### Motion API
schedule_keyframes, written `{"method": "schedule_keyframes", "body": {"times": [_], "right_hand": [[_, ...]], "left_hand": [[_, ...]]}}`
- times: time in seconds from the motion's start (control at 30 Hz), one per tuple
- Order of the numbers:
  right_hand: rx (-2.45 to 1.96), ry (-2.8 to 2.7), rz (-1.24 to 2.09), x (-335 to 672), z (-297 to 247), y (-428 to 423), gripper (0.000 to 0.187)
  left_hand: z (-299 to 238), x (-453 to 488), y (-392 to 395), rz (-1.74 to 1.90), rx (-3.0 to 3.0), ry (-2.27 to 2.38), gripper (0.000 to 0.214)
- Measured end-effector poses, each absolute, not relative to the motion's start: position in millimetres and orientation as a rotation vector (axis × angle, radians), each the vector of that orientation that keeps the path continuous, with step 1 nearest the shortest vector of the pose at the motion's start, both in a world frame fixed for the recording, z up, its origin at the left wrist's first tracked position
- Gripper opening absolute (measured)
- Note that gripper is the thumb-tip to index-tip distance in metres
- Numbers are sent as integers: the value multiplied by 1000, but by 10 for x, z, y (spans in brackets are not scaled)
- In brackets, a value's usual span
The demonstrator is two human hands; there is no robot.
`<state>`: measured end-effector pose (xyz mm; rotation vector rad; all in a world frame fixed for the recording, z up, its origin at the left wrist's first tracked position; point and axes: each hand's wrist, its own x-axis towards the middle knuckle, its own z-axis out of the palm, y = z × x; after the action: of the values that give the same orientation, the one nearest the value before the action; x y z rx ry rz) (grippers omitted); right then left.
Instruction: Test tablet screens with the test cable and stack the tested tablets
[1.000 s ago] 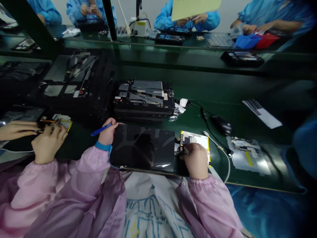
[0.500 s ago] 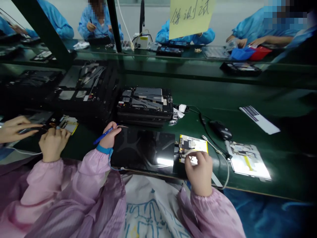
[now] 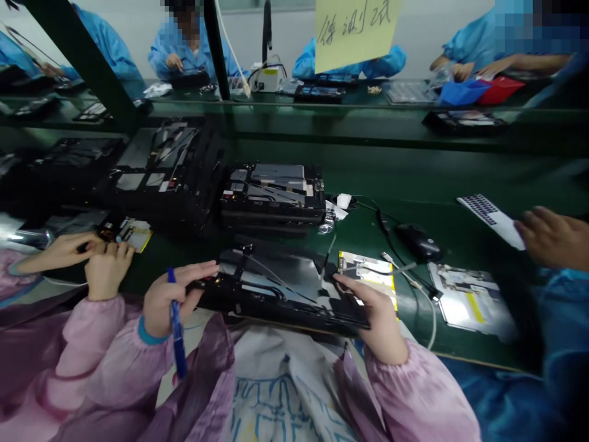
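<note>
Head cam: both hands grip an opened tablet [image 3: 280,288] at lower center of the desk [image 3: 414,178], insides up. Left hand [image 3: 172,294] pinches its left edge, blue pen [image 3: 176,331] tucked in; right hand [image 3: 375,316] clamps the right end. Looks like inspection; next probably careful cable work.

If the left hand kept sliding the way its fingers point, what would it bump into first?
The left hand points right, across the open tablet it already holds by the edge. It would probably first meet the cables and parts inside, though depth is hard to judge.
</note>
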<state>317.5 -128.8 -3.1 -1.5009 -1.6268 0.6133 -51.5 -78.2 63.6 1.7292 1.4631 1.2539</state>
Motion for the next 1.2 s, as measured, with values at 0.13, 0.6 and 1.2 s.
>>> {"method": "schedule_keyframes", "body": {"times": [0.13,0.6,1.2], "right_hand": [[-1510,-1719,614,3101,-283,-1177,39],[-1701,-1963,217,2354,-125,-1084,45],[-926,-2042,921,2790,337,-716,28]], "left_hand": [[290,-397,-780,1013,2076,1314,34],[194,-22,-853,1125,1695,1192,21],[186,950,-556,868,1161,652,26]]}}
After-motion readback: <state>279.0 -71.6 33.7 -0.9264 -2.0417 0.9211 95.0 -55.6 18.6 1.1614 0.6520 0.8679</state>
